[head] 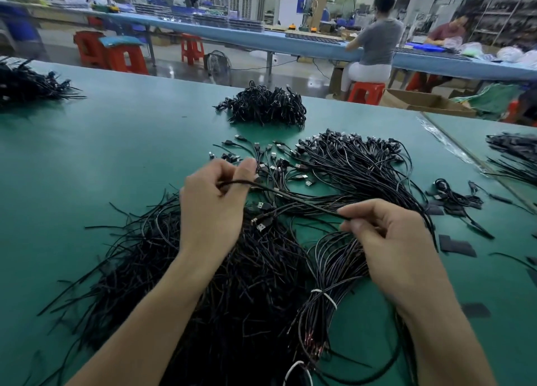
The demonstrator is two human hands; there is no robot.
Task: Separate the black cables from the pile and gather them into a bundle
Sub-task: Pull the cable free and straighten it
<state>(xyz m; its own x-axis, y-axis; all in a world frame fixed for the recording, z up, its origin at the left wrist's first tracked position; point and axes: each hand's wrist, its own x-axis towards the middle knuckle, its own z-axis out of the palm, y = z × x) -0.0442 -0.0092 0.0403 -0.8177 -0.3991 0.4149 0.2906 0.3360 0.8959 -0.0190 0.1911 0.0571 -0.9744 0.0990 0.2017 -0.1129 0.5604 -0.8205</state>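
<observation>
**Grip.** The fingers of the left hand were curled, pinching one end of a single black cable. The fingers of the right hand pinched the same cable further along. It ran nearly straight between the two hands, raised above the table.

**Assessment.** The two-point hold appeared meant to draw the one cable clear of its neighbours and straighten it before it joined a group.

**Beneath the hands.** A loose pile of tangled black strands lay under the left forearm, unsorted. Just beside it, under the right wrist, lay a tied bundle, cinched by a white tie. Its nearness suggested a ready place for gathered cables.

**Beyond the hands.** Fanned cables lay spread with their plugs towards the far side, probably aligned for bundling. A compact heap sat further off, well apart. Flat black pieces lay to the right; their purpose could not be told.

**Progress.** Much of the pile was not yet sorted.
</observation>
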